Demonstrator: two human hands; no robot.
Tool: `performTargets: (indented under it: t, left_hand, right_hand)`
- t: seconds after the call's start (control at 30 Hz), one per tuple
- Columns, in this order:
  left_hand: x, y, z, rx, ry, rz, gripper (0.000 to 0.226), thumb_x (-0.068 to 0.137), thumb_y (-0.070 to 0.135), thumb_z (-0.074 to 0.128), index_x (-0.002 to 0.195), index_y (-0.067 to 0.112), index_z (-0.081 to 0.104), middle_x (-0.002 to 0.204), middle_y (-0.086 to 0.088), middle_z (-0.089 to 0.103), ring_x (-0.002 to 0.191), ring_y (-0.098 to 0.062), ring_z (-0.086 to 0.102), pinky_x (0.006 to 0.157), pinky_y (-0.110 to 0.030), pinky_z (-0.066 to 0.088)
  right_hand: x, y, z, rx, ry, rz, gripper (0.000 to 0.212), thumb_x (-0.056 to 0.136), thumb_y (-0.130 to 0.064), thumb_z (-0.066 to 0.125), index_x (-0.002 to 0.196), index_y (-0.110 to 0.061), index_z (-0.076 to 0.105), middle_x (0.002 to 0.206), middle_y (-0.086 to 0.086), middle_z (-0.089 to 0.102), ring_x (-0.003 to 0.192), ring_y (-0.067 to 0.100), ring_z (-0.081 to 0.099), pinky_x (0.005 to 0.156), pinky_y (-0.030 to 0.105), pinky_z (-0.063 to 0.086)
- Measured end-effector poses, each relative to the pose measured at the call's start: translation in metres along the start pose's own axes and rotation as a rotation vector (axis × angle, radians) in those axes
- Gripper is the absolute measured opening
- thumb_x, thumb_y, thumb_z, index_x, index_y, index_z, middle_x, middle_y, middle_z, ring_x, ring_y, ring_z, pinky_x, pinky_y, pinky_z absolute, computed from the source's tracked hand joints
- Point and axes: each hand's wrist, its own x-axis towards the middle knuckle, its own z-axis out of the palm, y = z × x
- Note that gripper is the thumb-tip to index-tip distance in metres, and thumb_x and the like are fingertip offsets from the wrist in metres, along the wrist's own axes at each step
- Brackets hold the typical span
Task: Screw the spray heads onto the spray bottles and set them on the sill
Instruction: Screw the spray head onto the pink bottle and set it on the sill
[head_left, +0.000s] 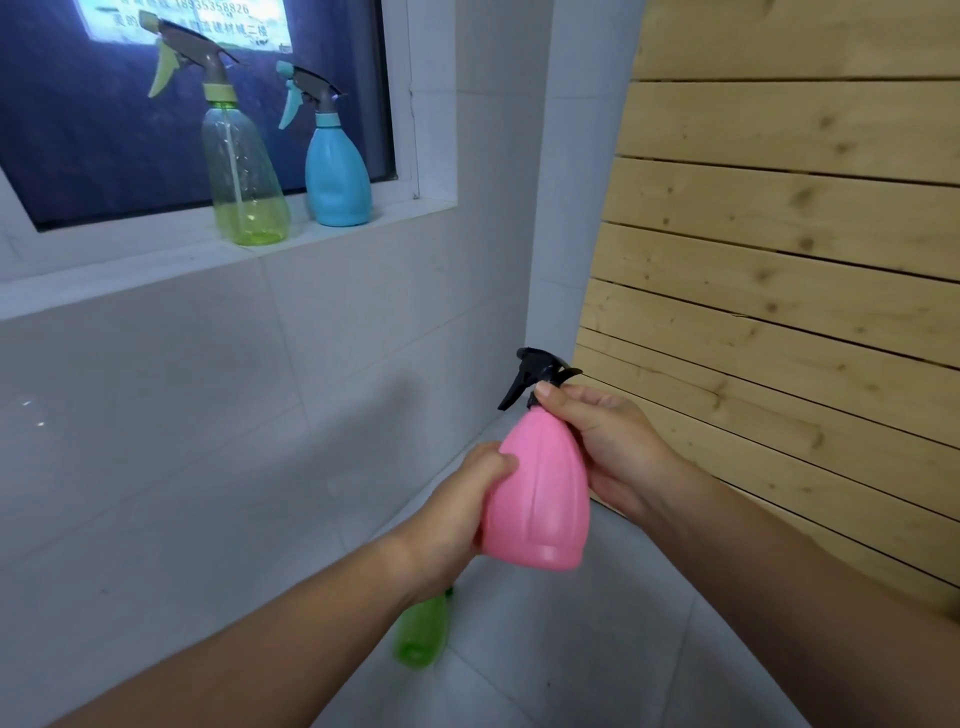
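Note:
I hold a pink spray bottle (540, 493) in front of me, its neck pointing up. My left hand (457, 514) grips its lower body from the left. My right hand (608, 441) wraps the upper side, thumb and fingers at the collar of the black spray head (535, 376) that sits on the neck. On the white sill (156, 260) at upper left stand two bottles with heads on: a clear green one (244, 171) and a blue one (337, 171). A green bottle (421, 631) lies on the floor, partly hidden by my left forearm.
A dark window (104, 130) sits behind the sill. White wall tiles (208, 415) run below it, and a white corner column (571, 182) rises to the right. A slatted wooden panel (805, 260) leans at the right. The floor (571, 649) is pale tile.

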Motion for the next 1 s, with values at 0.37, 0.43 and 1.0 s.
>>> performTargets:
  t: [0.37,0.43,1.0]
  left_hand:
    - [-0.003,0.006,0.001,0.032,0.012,-0.046,0.075,0.071,0.064,0.063,0.132,0.020,0.054,0.128,-0.017,0.068,0.114,-0.035,0.069,0.085,-0.047,0.059]
    - [-0.003,0.009,-0.003,0.038,0.008,-0.070,0.067,0.074,0.053,0.062,0.130,0.017,0.054,0.128,-0.021,0.067,0.113,-0.036,0.069,0.088,-0.050,0.057]
    - [-0.003,0.014,-0.011,0.122,0.070,0.059,0.079,0.065,0.067,0.075,0.127,0.021,0.061,0.119,-0.010,0.075,0.103,-0.029,0.075,0.093,-0.052,0.060]
  right_hand:
    - [0.002,0.006,-0.002,0.011,-0.108,0.011,0.024,0.088,-0.021,0.070,0.066,-0.016,0.079,0.098,0.017,0.076,0.096,0.031,0.068,0.094,0.049,0.055]
    - [0.003,0.007,-0.002,0.001,-0.105,0.007,0.025,0.089,-0.022,0.068,0.067,-0.016,0.079,0.098,0.016,0.077,0.096,0.029,0.070,0.092,0.047,0.057]
    - [0.000,0.008,0.000,0.025,-0.082,-0.025,0.018,0.089,-0.023,0.067,0.078,-0.011,0.074,0.101,0.014,0.076,0.089,0.028,0.069,0.090,0.046,0.053]
